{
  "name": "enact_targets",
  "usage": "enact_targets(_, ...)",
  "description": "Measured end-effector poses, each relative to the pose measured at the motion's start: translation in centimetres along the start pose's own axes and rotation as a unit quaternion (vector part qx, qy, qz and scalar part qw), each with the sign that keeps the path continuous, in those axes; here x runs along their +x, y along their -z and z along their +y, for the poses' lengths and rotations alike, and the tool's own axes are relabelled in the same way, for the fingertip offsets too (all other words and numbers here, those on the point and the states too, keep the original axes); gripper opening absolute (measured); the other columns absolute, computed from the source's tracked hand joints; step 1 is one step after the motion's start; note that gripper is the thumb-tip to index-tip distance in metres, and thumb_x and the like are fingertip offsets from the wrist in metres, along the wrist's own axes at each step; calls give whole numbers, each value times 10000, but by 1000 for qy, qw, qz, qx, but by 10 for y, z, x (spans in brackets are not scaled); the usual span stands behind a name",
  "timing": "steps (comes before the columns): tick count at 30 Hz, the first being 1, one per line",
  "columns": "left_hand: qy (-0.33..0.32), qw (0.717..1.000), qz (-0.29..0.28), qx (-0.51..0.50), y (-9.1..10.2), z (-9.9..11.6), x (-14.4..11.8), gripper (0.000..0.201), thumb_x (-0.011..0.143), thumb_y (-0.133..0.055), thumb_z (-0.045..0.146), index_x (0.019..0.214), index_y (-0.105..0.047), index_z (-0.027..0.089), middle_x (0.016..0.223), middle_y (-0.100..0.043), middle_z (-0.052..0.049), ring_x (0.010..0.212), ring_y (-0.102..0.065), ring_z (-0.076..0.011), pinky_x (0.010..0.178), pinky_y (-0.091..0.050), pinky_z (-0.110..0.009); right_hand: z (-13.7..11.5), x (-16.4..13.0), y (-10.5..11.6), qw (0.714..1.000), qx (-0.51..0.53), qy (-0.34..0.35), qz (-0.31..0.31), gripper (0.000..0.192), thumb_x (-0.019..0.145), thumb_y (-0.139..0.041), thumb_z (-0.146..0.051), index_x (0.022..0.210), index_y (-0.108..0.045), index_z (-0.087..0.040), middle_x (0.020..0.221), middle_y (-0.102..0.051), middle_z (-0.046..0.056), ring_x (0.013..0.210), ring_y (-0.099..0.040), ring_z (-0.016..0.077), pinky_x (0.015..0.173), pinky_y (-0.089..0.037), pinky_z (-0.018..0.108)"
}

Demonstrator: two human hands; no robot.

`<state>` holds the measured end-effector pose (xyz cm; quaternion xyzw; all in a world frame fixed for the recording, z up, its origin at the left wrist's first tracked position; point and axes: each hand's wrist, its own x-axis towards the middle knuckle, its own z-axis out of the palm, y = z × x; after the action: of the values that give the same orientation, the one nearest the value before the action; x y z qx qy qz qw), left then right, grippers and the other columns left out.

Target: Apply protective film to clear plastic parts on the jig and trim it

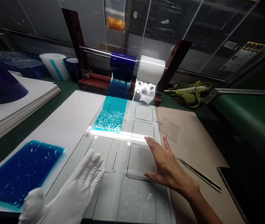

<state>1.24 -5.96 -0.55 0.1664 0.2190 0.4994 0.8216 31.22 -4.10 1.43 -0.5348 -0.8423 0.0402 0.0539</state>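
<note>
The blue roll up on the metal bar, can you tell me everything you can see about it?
The blue roll is glossy, dark blue film wound on a silver rod between two dark wooden posts. It sits beside a white roll, apparently touching it. A strip of film hangs from it and runs forward onto the white work board, looking turquoise and crinkly at its end. Neither hand touches it.

The yellow label (253,47) and the paper sheet (237,59) beside it are too blurred to read.

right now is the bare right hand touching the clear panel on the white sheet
Touching. The head view shows the right hand lying flat, fingers spread, on the clear panel, with no gap under the fingertips.
</note>
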Motion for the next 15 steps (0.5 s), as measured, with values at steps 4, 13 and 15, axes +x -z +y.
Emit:
enact_targets(4,1,1000,27,5,2,-5,3,942,763,-359,776,1496,-252,193,1545,-335,-68,1474,-86,-316,1217,-87,-502,4,6,-4,1000,9,1,-13,1102,706,-748,-304,1522,-38,-91,1488,-386,244,1389,-359,341,1151,-30,654)
enact_targets(13,21,999,31,5,25,-7,14,965,707,-398,818,1471,-324,233,1545,-337,-52,1474,-32,-339,1209,-41,-544,28,7,-4,996,31,-62,54,1135,782,-692,-534,1539,75,-180,1597,-137,189,1467,-117,360,1122,-91,693)
enact_targets(15,13,999,40,26,23,-6,17,972,684,-433,824,1463,-342,249,1540,-349,-46,1473,-27,-347,1209,-39,-547,48,12,-4,977,33,-144,151,866,857,-582,-559,1529,-173,-196,1556,-293,174,1424,-270,362,1097,-270,638)
